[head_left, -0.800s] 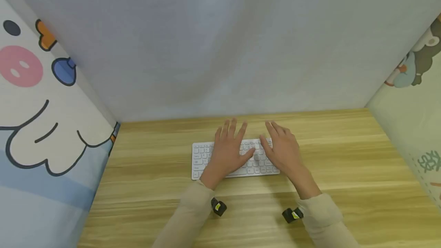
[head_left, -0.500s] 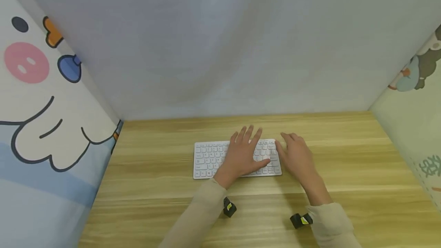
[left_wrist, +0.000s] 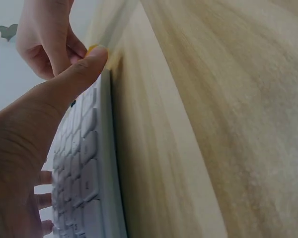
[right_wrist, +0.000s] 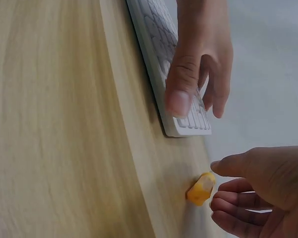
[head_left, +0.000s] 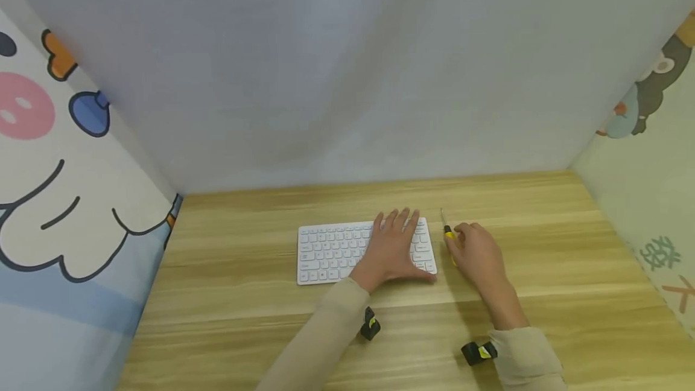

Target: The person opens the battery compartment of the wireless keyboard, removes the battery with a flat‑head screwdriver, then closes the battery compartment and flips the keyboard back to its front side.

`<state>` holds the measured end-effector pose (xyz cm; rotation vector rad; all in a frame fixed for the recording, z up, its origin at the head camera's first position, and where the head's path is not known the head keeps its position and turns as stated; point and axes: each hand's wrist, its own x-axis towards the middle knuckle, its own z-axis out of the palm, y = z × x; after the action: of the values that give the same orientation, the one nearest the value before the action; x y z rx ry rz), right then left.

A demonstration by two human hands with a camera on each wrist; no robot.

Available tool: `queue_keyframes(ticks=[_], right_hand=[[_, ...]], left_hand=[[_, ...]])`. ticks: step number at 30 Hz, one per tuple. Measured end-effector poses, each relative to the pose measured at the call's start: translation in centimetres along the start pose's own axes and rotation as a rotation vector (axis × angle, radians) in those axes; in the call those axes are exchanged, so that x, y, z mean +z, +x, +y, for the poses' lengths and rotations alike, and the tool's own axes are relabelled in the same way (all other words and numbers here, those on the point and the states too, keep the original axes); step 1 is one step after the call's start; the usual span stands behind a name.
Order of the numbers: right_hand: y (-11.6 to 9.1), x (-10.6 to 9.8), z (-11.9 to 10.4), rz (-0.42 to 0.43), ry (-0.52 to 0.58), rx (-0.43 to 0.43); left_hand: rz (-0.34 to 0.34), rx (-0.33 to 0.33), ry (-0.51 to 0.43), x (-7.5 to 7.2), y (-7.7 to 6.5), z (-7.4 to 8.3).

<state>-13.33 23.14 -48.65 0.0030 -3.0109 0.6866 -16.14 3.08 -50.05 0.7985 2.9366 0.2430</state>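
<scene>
A slim white keyboard (head_left: 336,252) lies on the wooden table. Across its right end my left hand (head_left: 392,249) spreads flat, thumb reaching the near right corner and fingertips at the far edge. Just right of the keyboard lies a small screwdriver (head_left: 447,229) with a yellow and black handle and a thin metal shaft, tip pointing away. My right hand (head_left: 480,258) is over its handle and partly hides it. In the right wrist view, the thumb and loosely bent fingers sit apart at either side of the yellow handle (right_wrist: 202,188), fingertips right at its surface.
The wooden table (head_left: 233,318) meets a plain grey curtain (head_left: 326,77) at the back. Cartoon-printed panels stand on the left (head_left: 81,222) and right (head_left: 641,210). Small black wrist cameras (head_left: 370,324) hang by both cuffs.
My left hand has slid right along the keyboard to its right end. My right hand has moved right off the keyboard, and the screwdriver has come into view beside it.
</scene>
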Motion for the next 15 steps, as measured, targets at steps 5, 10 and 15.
queue_keyframes(ticks=[5,10,15], right_hand=[[0.4,0.4,0.4,-0.016,0.033,0.015],[0.9,0.8,0.9,-0.019,0.06,0.031],[1.3,0.8,1.2,-0.047,0.079,0.044]], left_hand=[[0.016,-0.007,0.028,0.6,0.4,-0.2],[0.043,0.007,0.036,0.9,0.8,-0.3],[0.055,0.034,0.068,1.0,1.2,-0.5]])
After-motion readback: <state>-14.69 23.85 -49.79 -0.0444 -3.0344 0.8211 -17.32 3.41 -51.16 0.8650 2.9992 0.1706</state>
